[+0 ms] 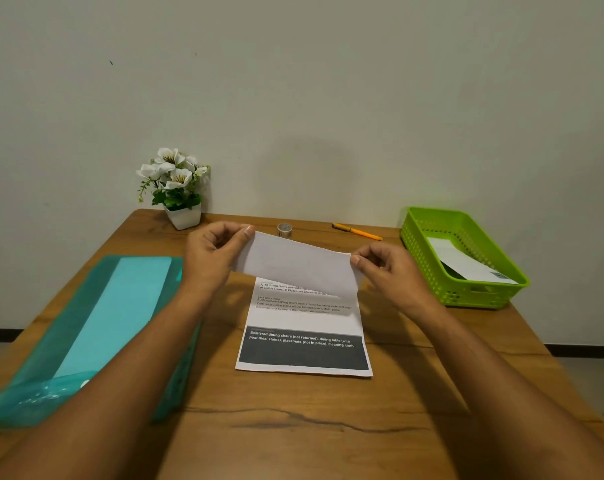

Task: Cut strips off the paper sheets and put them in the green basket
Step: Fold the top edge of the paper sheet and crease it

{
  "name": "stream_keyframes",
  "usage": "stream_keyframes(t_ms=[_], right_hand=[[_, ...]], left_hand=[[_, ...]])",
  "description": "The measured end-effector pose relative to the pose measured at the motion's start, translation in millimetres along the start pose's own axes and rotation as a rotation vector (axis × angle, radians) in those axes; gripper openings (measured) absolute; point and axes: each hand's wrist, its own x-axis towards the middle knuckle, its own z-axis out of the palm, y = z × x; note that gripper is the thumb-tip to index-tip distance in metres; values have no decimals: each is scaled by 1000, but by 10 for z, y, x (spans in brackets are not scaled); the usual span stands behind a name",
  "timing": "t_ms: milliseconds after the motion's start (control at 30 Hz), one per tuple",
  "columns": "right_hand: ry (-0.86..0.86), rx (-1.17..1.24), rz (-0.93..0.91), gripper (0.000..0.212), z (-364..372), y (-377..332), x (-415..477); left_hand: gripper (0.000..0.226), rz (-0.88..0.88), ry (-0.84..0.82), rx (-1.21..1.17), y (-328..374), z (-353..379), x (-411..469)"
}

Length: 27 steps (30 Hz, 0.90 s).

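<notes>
A printed paper sheet (304,337) lies in the middle of the wooden table, its far part folded up and towards me. My left hand (212,252) pinches the left corner of this raised flap (295,265). My right hand (385,271) pinches its right corner. The flap's blank back faces me and hides the top of the text. The green basket (428,237) stands at the right of the table and holds a cut paper strip (466,265).
A teal plastic folder (96,327) with paper inside lies at the left. At the table's far edge stand a white pot of white flowers (175,188), a small tape roll (285,229) and an orange pen (357,232). A wall rises behind the table.
</notes>
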Motion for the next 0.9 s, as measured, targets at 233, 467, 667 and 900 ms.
stream_keyframes(t_ms=[233,467,667,900], right_hand=[[221,278,-46,16,-109,-294,87],[145,100,-261,10,43,-741,150],[72,-38,-356,15,192,-942,93],[107,324,-81,15,242,-756,123]], left_hand=[[6,-33,-54,242,-133,-26,-46],[28,325,-222,525,252,275,-81],[7,352,-284,404,466,456,-67],[4,155,-190,105,349,361,-108]])
